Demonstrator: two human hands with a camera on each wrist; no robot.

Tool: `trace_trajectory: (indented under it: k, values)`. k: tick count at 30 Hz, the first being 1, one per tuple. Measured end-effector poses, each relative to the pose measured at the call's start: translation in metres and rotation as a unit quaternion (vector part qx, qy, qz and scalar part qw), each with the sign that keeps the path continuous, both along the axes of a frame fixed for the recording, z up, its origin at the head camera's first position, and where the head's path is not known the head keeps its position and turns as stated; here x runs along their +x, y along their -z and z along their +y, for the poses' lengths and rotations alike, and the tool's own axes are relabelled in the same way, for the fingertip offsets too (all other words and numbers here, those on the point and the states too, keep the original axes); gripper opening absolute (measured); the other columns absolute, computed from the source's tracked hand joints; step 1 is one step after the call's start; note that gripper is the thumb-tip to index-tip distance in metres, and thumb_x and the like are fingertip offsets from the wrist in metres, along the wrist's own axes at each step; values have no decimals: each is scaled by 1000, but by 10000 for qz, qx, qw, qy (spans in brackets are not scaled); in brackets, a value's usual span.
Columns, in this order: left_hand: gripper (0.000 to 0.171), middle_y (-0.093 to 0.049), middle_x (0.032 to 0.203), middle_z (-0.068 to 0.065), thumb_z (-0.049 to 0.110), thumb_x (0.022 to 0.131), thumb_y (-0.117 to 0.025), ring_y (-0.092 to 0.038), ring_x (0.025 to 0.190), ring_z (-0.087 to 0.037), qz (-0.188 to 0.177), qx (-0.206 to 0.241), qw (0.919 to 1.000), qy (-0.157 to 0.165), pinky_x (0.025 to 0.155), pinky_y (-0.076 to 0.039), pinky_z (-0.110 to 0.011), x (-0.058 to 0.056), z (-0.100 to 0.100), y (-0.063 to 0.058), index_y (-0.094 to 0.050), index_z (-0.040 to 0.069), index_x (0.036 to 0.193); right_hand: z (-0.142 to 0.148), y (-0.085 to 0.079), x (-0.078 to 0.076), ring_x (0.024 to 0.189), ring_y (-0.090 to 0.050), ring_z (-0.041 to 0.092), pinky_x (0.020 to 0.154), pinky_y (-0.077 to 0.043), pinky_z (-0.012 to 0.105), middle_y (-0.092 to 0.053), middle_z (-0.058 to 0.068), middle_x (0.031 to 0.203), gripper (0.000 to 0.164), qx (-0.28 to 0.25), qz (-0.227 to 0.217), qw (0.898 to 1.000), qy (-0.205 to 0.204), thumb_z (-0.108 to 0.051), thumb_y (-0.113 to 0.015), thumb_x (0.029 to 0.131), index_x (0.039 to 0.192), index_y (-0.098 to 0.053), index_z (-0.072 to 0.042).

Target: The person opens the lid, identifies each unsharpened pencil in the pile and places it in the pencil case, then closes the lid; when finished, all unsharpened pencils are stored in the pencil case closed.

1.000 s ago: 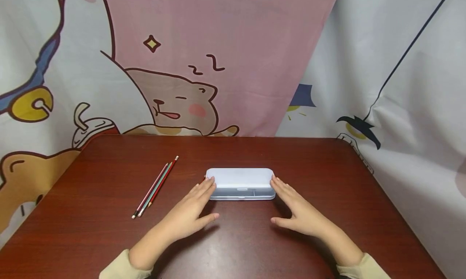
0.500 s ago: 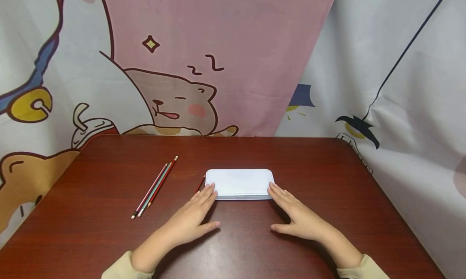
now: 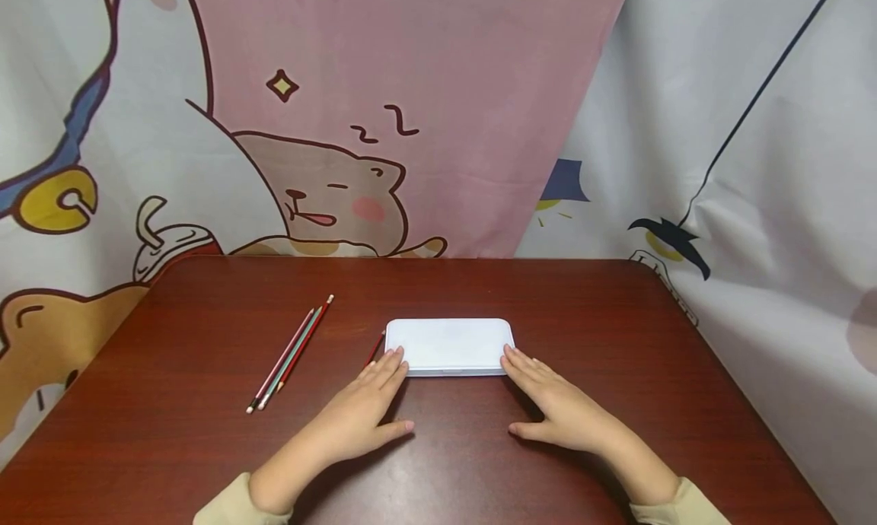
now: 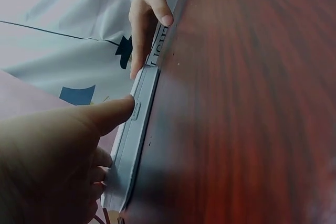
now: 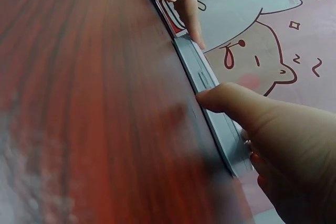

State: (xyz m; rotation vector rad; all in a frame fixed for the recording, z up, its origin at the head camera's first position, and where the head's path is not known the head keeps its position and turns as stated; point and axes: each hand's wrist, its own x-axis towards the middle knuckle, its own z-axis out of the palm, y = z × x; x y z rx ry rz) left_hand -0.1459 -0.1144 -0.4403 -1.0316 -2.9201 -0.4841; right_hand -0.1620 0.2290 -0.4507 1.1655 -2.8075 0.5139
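A white pencil case (image 3: 448, 344) lies on the table with its lid down, its front latch (image 4: 136, 110) facing the person. My left hand (image 3: 363, 407) rests its straight fingertips on the case's near left corner, thumb held apart. At the near right corner, my right hand (image 3: 565, 403) touches the lid the same way, fingers extended and thumb spread. Neither hand curls round the case. In the right wrist view, the case's front side (image 5: 210, 98) shows beyond the thumb.
Several pencils (image 3: 291, 357) lie side by side on the brown table (image 3: 452, 464), left of the case. Another dark red pencil (image 3: 374, 348) shows partly between the case and the left hand. A cartoon-printed curtain (image 3: 438, 68) hangs behind the table.
The pencil case lid has come down from partly raised to shut, with the fingertips of both hands following it down. The pencils have stayed in place.
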Motion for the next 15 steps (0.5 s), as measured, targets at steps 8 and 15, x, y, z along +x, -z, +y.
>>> trace_trajectory:
  k: [8, 15]
  values:
    - [75, -24, 153, -20, 44, 90, -63, -19, 141, -31, -72, 230, 9996, 124, 110, -19, -49, -4, -4, -2, -39, -6, 142, 1, 4, -3, 139, -27, 30, 106, -25, 50, -27, 13, 154, 86, -337, -62, 9994, 60, -32, -77, 79, 147, -34, -2]
    - [69, -31, 149, -22, 38, 90, -64, -21, 140, -35, -6, 466, 9989, 69, 110, -19, -51, -7, -11, -8, -42, -3, 141, 5, 1, -5, 138, -30, 29, 107, -24, 50, -30, 10, 153, 80, -499, -94, 9985, 186, -29, -76, 81, 147, -36, -5]
